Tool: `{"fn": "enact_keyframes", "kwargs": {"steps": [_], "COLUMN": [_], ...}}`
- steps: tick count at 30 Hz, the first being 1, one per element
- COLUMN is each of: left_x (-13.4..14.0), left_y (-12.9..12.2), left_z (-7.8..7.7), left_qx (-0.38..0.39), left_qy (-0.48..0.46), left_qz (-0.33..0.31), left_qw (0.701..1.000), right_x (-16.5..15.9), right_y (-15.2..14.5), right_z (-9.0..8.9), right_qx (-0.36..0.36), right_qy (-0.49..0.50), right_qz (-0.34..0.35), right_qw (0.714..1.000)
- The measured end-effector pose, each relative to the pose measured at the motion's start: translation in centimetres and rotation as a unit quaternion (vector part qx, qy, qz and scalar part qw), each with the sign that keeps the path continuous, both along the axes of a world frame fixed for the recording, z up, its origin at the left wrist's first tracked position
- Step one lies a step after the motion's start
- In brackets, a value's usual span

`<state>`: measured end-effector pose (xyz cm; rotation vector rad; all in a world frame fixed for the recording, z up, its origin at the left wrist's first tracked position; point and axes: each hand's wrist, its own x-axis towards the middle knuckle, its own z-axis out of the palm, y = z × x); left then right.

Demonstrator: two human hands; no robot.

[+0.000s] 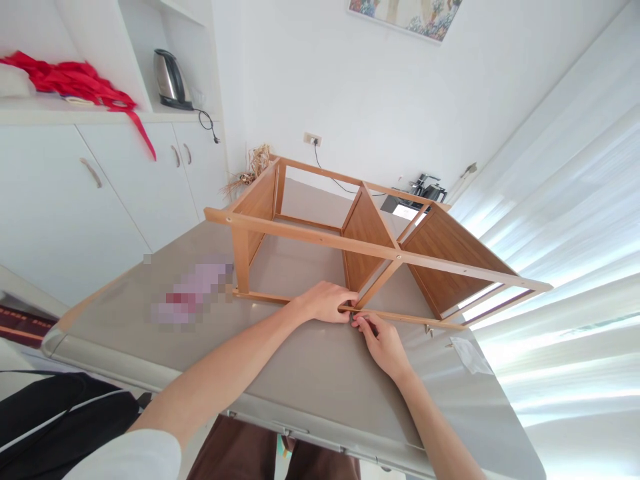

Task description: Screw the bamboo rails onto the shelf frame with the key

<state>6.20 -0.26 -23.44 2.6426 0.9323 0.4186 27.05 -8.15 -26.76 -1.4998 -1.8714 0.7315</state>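
Clamping left hand (327,303) on the near lower rail (410,318) of one wooden frame (300,234); holding right hand (381,340) just beside, at the same rail.

Counting one frame resting on one grey table (300,373), three brown panels (367,233) set in it, one clear plastic bag (470,355) lying near its right end. Wrapping left thumb and fingers around the rail; pinching right thumb and fingertips close together at its near edge, too small and hidden to tell whether clamping on anything.
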Motion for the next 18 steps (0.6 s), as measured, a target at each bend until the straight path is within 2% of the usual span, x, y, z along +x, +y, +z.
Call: {"fn": "enact_keyframes", "kwargs": {"steps": [8,18], "left_x": [0.05,0.08], "left_y": [0.41,0.35], "left_z": [-0.75,-0.45], "left_qx": [0.012,0.0], "left_qy": [-0.021,0.005], "left_qz": [-0.01,-0.001], "left_qw": [1.0,1.0], "right_x": [0.26,0.18], "right_y": [-0.02,0.11], "right_z": [-0.09,-0.25], "right_qx": [-0.021,-0.009], "right_qy": [0.003,0.034], "right_qz": [-0.006,-0.027], "right_qw": [1.0,0.999]}}
